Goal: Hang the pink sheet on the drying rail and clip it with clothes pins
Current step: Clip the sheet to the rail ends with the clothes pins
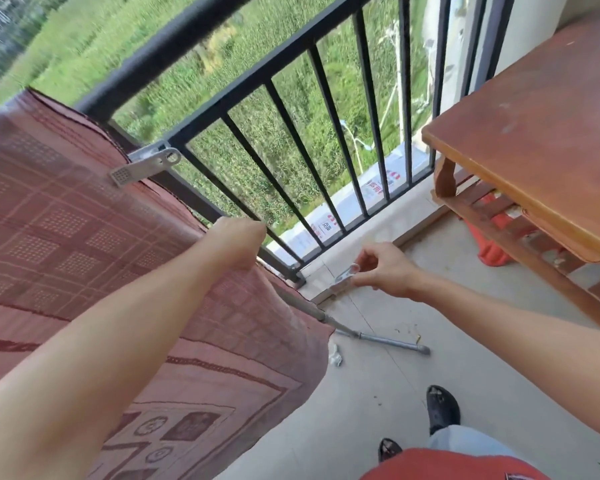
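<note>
Place: we're out on a home balcony, high up.
Edge: black metal railing (291,109), with green fields (264,64) far below us.
Floor: pale tiles (378,403).
Furniture: worn wooden table (541,133) beside us.

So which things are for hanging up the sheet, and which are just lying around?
For the job:
pink sheet
drying rail
grey clip on the sheet
clip in the right hand
left hand holding the sheet
right hand

Just lying about:
wooden table
orange thing under it
white scrap on the floor
</note>
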Demonstrator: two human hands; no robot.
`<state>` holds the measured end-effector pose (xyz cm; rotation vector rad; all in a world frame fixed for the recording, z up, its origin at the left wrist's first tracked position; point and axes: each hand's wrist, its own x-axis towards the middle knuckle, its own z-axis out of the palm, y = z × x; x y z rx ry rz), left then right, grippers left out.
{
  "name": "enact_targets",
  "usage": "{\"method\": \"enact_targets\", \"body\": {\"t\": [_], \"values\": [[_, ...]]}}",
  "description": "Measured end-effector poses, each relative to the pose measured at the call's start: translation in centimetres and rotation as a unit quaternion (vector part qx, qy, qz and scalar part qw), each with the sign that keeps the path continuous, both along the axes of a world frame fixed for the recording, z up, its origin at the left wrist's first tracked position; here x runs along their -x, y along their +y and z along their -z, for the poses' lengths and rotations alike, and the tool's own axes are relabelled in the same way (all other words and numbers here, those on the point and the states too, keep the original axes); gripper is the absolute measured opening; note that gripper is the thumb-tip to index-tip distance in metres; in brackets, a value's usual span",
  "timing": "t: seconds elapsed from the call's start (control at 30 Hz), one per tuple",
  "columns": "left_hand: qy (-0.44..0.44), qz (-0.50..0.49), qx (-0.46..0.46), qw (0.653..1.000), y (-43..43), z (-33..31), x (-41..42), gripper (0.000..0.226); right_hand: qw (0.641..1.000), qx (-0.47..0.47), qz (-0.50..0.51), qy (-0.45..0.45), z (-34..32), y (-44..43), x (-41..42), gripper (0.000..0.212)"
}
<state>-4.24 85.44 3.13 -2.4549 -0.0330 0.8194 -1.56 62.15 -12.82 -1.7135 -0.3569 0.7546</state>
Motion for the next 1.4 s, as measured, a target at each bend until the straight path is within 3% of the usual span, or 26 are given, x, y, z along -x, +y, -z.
{"method": "enact_targets", "body": {"t": [0.17,0.33,0.57,0.97,1.17,1.27,1.4], "values": [[-0.056,0.02,0.03,0.998,0.3,0.5,-0.4,0.01,0.999,-0.034,0.019,0.018,0.8,0.8,-0.6,0.019],[-0.015,-0.003,0.041,0.999,0.9,2.4,0.2,0.022,0.999,-0.012,0.025,-0.024,1.8,5.2,-1.1,0.017],[-0.042,-0.001,0.071,0.997,1.7,2.6,-0.1,0.026,0.997,-0.012,-0.031,-0.065,2.0,9.8,-1.7,0.012],[-0.114,0.032,0.085,0.989,1.8,2.9,-0.4,0.021,0.989,-0.07,-0.131,0.026,1.6,12.1,-3.4,0.013],[-0.134,0.019,0.11,0.985,2.1,3.4,-0.6,0.02,0.991,-0.04,-0.128,-0.005,3.0,11.6,-4.0,0.013],[-0.138,0.014,0.108,0.984,2.1,3.4,-0.6,0.021,0.991,-0.06,-0.121,0.022,3.8,12.2,-3.3,0.012],[-0.141,0.004,0.104,0.984,1.9,3.4,-0.5,0.023,0.99,-0.07,-0.112,0.057,4.3,12.1,-3.3,0.026]]}}
